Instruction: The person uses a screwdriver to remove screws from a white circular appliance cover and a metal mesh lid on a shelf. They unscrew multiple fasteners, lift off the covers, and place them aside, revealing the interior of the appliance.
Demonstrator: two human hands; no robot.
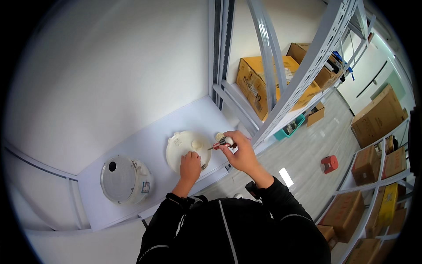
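Note:
A round off-white cover (176, 155) lies on the white shelf board, with a small round cream piece (197, 144) on it. My left hand (190, 169) reaches over its near rim, with the fingers bent together and pressed on its inside; the thumb is hard to make out. My right hand (241, 154) is closed round the handle of a red, black and white screwdriver (225, 142). The shaft points left, its tip above the cover's right edge. Beside that hand lies another small cream piece (218, 136), partly hidden. Farther left stands a round white appliance (118, 180) with a grey top.
The white shelf board (94, 215) meets a wall at the back. A metal rack upright (303, 61) rises at the right, near a yellow carton (252, 86). A teal basket (290, 127) and a red stool (329, 163) stand on the floor. Boxes fill shelves (345, 215) at far right.

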